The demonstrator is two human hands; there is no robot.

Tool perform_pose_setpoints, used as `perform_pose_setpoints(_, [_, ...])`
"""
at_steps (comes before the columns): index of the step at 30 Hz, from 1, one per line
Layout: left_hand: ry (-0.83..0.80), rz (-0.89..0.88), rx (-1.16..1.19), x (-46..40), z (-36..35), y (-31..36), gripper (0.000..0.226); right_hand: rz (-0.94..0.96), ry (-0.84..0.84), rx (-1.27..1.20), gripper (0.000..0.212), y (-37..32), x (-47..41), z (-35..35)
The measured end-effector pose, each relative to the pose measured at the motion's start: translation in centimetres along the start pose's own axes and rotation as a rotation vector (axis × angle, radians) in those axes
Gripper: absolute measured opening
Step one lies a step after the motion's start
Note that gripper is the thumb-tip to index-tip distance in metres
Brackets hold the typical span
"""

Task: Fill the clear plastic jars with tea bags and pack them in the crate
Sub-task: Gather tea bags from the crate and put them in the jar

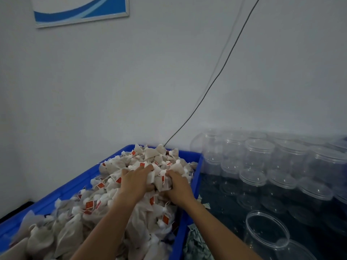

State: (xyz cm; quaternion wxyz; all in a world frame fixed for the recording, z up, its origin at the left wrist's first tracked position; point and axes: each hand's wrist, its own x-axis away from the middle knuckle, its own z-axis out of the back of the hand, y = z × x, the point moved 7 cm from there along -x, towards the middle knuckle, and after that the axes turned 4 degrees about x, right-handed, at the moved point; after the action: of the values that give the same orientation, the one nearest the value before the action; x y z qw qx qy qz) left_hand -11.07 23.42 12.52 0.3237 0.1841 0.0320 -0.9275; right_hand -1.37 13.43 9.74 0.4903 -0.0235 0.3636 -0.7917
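**Loose handful, long carry to the jar**

The tea bags [116,186] lie heaped in the blue crate [196,186] across the lower left of the frame. Both hands are sunk in the heap at lower centre: the left hand [134,180] and right hand [177,184] curl inward, gathering one bunch of bags between them. The open jar [267,233] sits at the lower right, outside the crate; more clear jars [259,152] are stacked behind it. The bags are light and trail strings and red tags, so a scooped bunch would likely shed strays over the crate's rim or snag on neighbours in the heap.
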Motion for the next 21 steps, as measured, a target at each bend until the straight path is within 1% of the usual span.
perform_pose_setpoints(3, [0.065, 0.004, 0.017, 0.2, 0.6, 0.4, 0.051, -0.013, 0.082, -0.108, 0.024, 0.4, 0.1, 0.6])
perform_pose_setpoints(4, [0.081, 0.013, 0.047, 0.4, 0.7, 0.4, 0.051, -0.014, 0.103, -0.162, 0.021, 0.4, 0.1, 0.8])
perform_pose_setpoints(5, [0.110, 0.023, 0.099, 0.7, 0.8, 0.4, 0.051, -0.016, 0.122, -0.217, 0.025, 0.5, 0.1, 1.0])
perform_pose_setpoints(6, [0.148, 0.036, 0.173, 0.9, 1.2, 0.3, 0.050, -0.019, 0.144, -0.275, 0.026, 0.6, 0.2, 1.2])
perform_pose_setpoints(8, [0.232, 0.078, 0.356, 1.2, 1.9, 0.0, 0.048, -0.025, 0.198, -0.406, 0.019, 0.6, 0.3, 1.9])
perform_pose_setpoints(10, [0.276, 0.170, 0.530, 0.8, 2.3, -0.4, 0.045, -0.031, 0.250, -0.541, 0.017, 0.7, 0.5, 2.6])
perform_pose_setpoints(12, [0.265, 0.280, 0.688, -0.2, 2.7, -0.8, 0.042, -0.050, 0.268, -0.579, 0.017, 0.7, 0.5, 3.2])
perform_pose_setpoints(16, [0.247, 0.279, 0.978, -0.8, 3.5, -0.3, 0.035, -0.110, 0.307, -0.557, 0.018, 0.7, 0.3, 4.0])
perform_pose_setpoints(19, [0.266, 0.300, 1.168, -0.5, 3.5, -0.5, 0.013, -0.177, 0.310, -0.693, 0.012, 1.1, 0.2, 4.4])
perform_pose_setpoints(21, [0.219, 0.350, 1.420, -0.2, 3.2, -0.7, 0.013, -0.189, 0.269, -0.744, 0.014, 1.2, 0.2, 4.5])
